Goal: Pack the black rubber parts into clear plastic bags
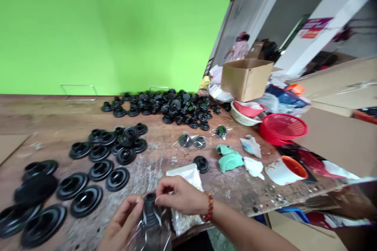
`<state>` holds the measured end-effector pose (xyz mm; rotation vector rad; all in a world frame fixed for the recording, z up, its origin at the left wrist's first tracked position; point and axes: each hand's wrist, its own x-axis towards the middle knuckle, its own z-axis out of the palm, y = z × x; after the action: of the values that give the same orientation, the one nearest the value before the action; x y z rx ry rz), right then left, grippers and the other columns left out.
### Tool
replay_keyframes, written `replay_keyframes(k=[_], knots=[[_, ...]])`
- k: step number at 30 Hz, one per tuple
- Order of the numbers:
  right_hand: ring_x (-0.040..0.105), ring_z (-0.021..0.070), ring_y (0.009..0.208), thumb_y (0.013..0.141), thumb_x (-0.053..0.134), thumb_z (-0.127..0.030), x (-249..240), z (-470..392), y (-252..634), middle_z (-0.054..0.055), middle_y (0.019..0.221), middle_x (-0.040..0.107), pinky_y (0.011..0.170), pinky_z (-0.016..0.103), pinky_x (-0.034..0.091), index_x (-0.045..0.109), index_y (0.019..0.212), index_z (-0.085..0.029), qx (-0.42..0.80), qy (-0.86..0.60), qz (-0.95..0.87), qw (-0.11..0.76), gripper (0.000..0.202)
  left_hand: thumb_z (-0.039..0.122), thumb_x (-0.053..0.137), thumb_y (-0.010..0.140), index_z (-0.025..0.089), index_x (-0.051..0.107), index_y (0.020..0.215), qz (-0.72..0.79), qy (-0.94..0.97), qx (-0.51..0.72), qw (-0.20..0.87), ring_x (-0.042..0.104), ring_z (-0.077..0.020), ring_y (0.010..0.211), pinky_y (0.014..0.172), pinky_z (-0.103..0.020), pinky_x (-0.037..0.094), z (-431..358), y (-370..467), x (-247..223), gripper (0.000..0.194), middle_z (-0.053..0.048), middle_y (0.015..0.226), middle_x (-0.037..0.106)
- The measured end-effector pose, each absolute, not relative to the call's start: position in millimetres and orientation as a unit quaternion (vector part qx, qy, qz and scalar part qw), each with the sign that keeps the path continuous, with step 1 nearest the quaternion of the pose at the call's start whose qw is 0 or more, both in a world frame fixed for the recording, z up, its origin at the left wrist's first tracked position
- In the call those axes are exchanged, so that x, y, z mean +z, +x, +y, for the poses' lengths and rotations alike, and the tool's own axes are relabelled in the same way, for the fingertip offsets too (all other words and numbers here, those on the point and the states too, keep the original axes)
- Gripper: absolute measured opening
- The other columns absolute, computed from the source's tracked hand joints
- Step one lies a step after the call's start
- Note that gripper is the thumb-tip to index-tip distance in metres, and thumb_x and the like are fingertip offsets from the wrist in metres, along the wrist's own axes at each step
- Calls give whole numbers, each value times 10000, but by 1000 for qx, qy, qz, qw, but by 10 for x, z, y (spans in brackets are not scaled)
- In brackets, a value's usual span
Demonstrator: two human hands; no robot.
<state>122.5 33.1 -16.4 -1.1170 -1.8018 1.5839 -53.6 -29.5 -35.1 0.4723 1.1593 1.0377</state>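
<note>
Low in the head view, a clear plastic bag (pixel 153 239) hangs at the table's front edge. Inside its mouth sits a black stepped, flanged part (pixel 150 208), narrow end up. On the left, my left hand (pixel 122 221) closes thumb and finger on the bag's side, close to the part. My right hand (pixel 181 196) pinches near the part's top from the other side; whether it grips bag film or the part itself is hard to see. A stack of clear bags (pixel 188 215) lies under and beside my right wrist.
Black discs (pixel 101 170) spread over the table's left, with a heap of smaller black parts (pixel 173 106) behind. Bagged parts (pixel 191 141), cloth scraps (pixel 231 160), a tape roll (pixel 285 170), a red basket (pixel 282 129) and a cardboard box (pixel 246 80) stand right.
</note>
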Motion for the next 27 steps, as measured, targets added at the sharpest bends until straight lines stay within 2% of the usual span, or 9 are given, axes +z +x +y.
replay_keyframes(k=[3,6,9,13,18,20,22,25,27], knots=[[465,72,533,816,598,-165,-195,258,1202,-49,638,547,501,172,357,533,749,-166,646,-394,-606,243,93,387,790,701,206,622,789,499,206,470,699,557,-93,548,540,-187,453,-347,-504,-283,263,42,668,662],[460,63,495,834,552,-183,-198,181,1167,-41,653,561,450,160,337,493,775,-177,646,-409,-594,250,84,367,771,728,190,619,770,483,194,497,695,608,-116,669,639,-222,481,-372,-512,-295,237,1,894,708],[468,69,448,814,578,-233,-178,134,1137,-51,632,533,397,162,348,507,817,-178,676,-428,-551,239,90,340,797,698,172,635,732,495,188,519,671,634,-139,772,724,-244,485,-377,-529,-301,236,-21,1081,679],[461,77,421,810,611,-310,-159,123,1124,-55,579,502,397,184,368,537,792,-165,679,-436,-541,235,164,311,782,720,174,627,744,443,157,525,710,615,-127,714,682,-242,468,-409,-533,-293,208,-18,985,683],[338,69,407,891,528,-344,-222,69,1099,-86,515,400,396,187,269,484,776,-188,661,-431,-549,276,198,248,738,778,162,623,724,400,138,528,736,616,-126,809,752,-229,464,-492,-521,-356,152,-25,989,680],[343,80,439,918,492,-325,-249,17,1070,-79,537,396,429,200,283,473,780,-194,635,-439,-569,283,191,248,747,767,160,618,707,406,141,534,728,615,-128,802,740,-229,471,-510,-509,-362,167,-27,971,680],[416,104,535,935,462,-280,-255,-46,1029,-47,619,451,512,222,344,473,785,-195,569,-455,-618,296,172,262,773,734,170,615,717,418,135,555,706,620,-131,763,700,-229,480,-513,-489,-323,183,-17,931,681],[486,152,734,951,409,-206,-232,-134,952,13,799,514,675,277,384,489,819,-193,417,-463,-721,305,155,293,827,646,191,594,722,451,118,595,655,575,-100,569,533,-197,446,-500,-460,-189,266,17,777,667],[481,170,779,962,373,-187,-212,-170,904,32,851,505,709,300,376,488,840,-191,350,-462,-756,304,167,303,851,594,193,580,714,473,117,602,632,534,-88,489,457,-188,409,-493,-450,-109,317,26,709,657]])
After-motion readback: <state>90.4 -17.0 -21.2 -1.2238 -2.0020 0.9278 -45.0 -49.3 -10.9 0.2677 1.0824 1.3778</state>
